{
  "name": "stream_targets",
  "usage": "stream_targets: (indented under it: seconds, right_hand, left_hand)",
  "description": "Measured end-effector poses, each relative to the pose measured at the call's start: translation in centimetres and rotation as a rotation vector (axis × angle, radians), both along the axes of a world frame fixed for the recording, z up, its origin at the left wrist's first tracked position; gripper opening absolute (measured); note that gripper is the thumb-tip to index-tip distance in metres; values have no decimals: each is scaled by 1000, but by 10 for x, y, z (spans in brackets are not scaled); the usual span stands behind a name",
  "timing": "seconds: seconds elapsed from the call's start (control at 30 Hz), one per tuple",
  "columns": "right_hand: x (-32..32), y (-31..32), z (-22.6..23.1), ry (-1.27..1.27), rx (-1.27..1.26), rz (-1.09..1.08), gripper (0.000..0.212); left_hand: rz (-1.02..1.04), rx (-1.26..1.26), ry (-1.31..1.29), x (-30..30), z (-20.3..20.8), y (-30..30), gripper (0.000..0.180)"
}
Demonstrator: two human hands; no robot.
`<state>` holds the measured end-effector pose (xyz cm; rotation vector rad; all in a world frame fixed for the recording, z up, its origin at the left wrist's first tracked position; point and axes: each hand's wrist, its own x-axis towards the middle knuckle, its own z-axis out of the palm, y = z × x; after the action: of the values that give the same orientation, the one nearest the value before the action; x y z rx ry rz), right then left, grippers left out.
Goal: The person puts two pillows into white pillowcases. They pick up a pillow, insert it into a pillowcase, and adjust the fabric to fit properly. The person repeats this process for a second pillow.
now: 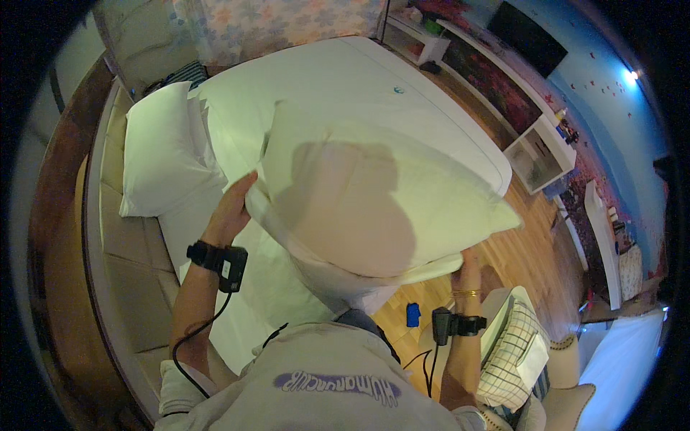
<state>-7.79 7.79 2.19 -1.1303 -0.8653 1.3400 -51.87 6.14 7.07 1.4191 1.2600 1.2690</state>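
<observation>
A large white pillow (352, 201) is held up in front of me, over the near side of the bed (323, 68). My left hand (234, 207) grips its left edge, the fingers partly hidden behind the cloth. At the pillow's near right edge my right hand (468, 269) has hold of it, with most of its fingers out of sight. A dark shadow falls across the pillow's upper face. Another pillow (162, 154), also white, leans at the headboard to the left.
The padded headboard (133, 244) runs along the left. A chair (564, 366) with a checked cushion (514, 352) stands close to my right arm. A small blue object (412, 314) lies on the wooden floor (528, 266). White shelving (539, 154) and a dark television (527, 37) line the far right wall.
</observation>
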Motion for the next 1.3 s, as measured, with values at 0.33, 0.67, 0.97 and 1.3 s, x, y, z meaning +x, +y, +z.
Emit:
stream_targets:
  seconds: [0.33, 0.67, 0.97, 1.3]
  right_hand:
    - [17, -26, -3, 217, -89, -22, 40]
    - [-13, -10, 5, 198, -157, -110, 39]
    - [-13, -12, -1, 28, -90, -85, 33]
    - [-8, 17, 38, 215, -20, -79, 32]
  left_hand:
    - [7, -173, -287, -19, 32, 7, 35]
    - [159, -90, -208, -5, 17, 14, 45]
    - [134, -147, -131, -29, 15, 31, 39]
    - [83, 45, 50, -35, 24, 50, 41]
